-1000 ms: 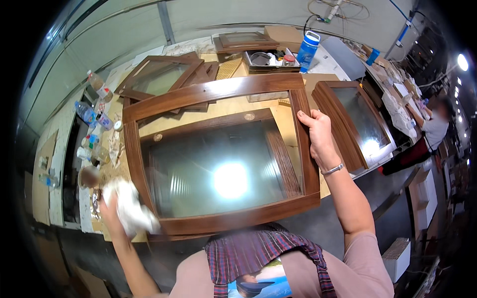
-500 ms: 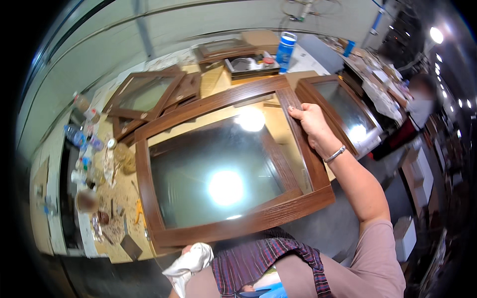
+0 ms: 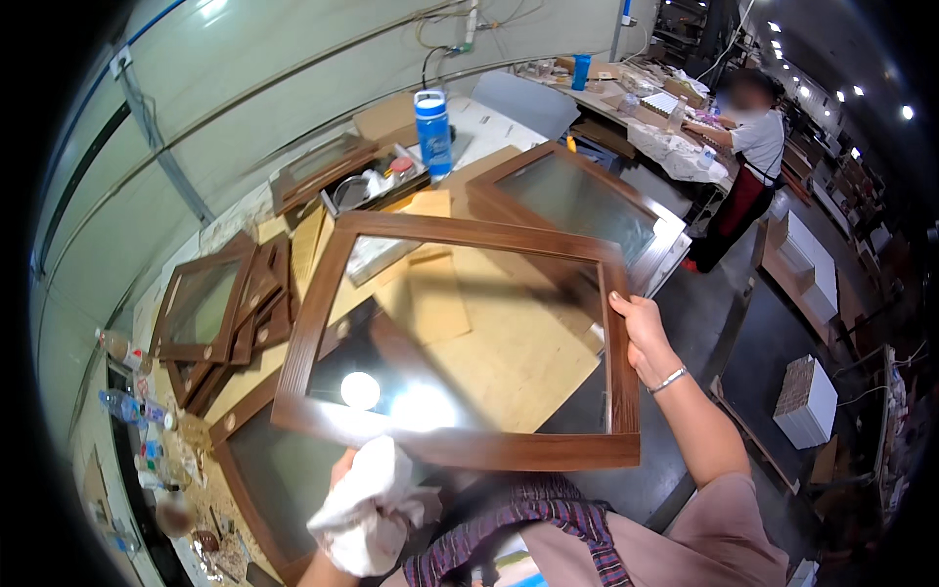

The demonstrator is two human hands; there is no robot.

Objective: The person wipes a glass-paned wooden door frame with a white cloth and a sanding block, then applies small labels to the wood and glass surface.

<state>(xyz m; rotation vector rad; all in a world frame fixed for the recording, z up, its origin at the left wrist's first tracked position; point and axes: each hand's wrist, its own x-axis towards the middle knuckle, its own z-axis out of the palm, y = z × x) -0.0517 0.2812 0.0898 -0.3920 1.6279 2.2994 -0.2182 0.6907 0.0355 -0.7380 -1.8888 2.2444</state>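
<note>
A brown wood-framed glass panel (image 3: 460,448) is held up, tilted, in front of me, and the table shows through its glass. My right hand (image 3: 641,333) grips its right side rail, thumb on the face. A bunched white cloth (image 3: 370,509) is in my left hand (image 3: 342,468), just below the panel's lower rail. The cloth covers most of those fingers, and I cannot tell whether they touch the rail. Beneath, a second wood-framed glass panel (image 3: 256,489) lies on the table, partly hidden by the held one.
More framed panels (image 3: 210,303) are stacked at the left, and another (image 3: 577,205) lies at the right. Behind stand a blue bottle (image 3: 431,137) and a tray of small items (image 3: 377,176). Plastic bottles (image 3: 122,347) line the left edge. A co-worker (image 3: 748,147) stands at a farther bench.
The view has swung right. The panel in my right hand has moved away from the one on the table, which now shows at lower left. My left hand with the cloth has come further into view.
</note>
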